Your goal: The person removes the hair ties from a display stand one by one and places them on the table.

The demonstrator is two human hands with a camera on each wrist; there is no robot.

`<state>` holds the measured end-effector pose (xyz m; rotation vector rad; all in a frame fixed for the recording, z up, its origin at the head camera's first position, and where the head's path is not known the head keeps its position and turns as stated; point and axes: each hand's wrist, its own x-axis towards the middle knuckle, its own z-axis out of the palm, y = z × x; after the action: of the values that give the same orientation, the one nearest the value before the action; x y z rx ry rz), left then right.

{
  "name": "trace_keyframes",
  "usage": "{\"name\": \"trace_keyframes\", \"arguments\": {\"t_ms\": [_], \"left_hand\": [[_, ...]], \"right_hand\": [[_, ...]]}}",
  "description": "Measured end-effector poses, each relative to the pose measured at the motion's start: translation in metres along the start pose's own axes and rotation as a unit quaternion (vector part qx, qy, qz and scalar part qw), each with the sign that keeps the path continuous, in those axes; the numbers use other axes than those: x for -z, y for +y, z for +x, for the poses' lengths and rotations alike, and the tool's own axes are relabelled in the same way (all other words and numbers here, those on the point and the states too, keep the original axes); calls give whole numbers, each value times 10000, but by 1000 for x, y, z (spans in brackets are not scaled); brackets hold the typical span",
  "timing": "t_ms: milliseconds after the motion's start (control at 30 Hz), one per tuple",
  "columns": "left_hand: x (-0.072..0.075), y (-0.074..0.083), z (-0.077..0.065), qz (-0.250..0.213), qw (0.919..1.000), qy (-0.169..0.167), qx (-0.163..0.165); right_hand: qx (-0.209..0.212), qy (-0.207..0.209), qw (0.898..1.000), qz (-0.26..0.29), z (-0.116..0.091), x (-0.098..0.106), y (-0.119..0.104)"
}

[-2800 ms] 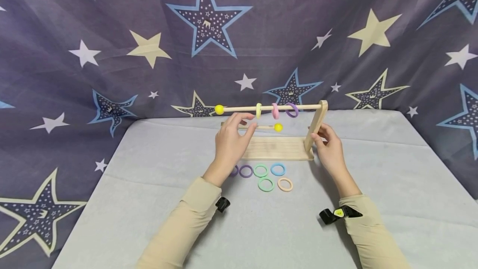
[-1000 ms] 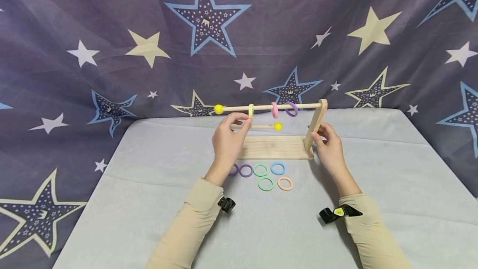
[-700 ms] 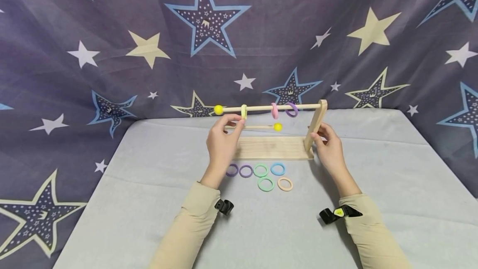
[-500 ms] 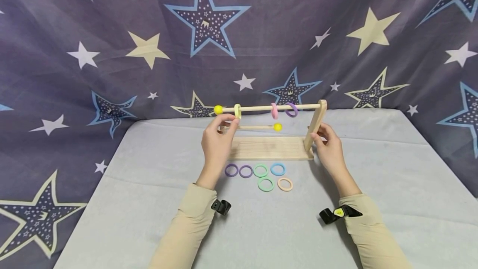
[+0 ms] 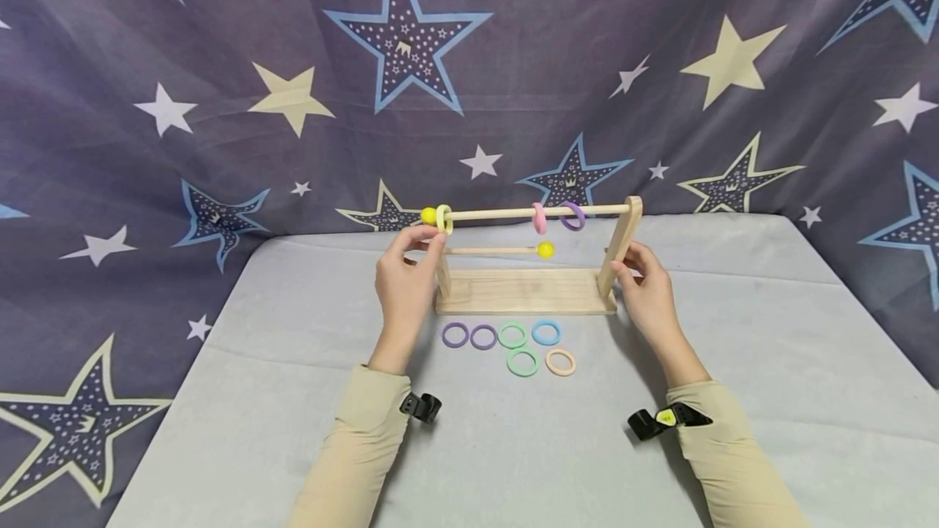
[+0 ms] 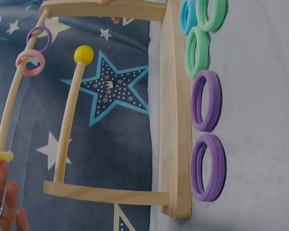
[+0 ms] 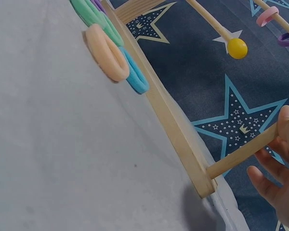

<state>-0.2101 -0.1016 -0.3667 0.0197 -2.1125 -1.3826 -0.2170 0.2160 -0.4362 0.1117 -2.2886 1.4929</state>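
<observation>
My left hand (image 5: 406, 283) pinches a pale yellow hair tie (image 5: 443, 219) between thumb and fingers. The hair tie circles the upper rod (image 5: 495, 214) of a wooden stand, right beside the yellow ball (image 5: 429, 216) at the rod's left end. Farther right on that rod hang a pink hair tie (image 5: 540, 218) and a purple hair tie (image 5: 573, 217). With thumb and fingers, my right hand (image 5: 645, 288) grips the stand's right upright (image 5: 620, 251). In the right wrist view, the upright (image 7: 245, 151) runs between the thumb and fingers of that hand.
Below the stand's base (image 5: 524, 292) several loose hair ties lie on the grey cloth, among them a blue one (image 5: 546, 332) and a peach one (image 5: 561, 362). A shorter lower rod (image 5: 499, 250) ends in a yellow ball (image 5: 546, 250). A star-patterned curtain (image 5: 469, 63) hangs behind.
My left hand has taken hold of the pale yellow hair tie and slid it left along the upper rod to the ball end. My right hand has stayed on the upright.
</observation>
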Motion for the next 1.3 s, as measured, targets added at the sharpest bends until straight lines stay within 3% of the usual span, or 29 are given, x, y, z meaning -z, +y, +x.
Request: {"name": "trace_keyframes", "arguments": {"t_ms": [1033, 1300], "left_hand": [[16, -10, 11, 29, 9996, 176, 237], [21, -13, 5, 117, 9994, -48, 337]], "right_hand": [[-43, -16, 10000, 4, 0, 0, -1], [18, 11, 10000, -13, 0, 0, -1]]}}
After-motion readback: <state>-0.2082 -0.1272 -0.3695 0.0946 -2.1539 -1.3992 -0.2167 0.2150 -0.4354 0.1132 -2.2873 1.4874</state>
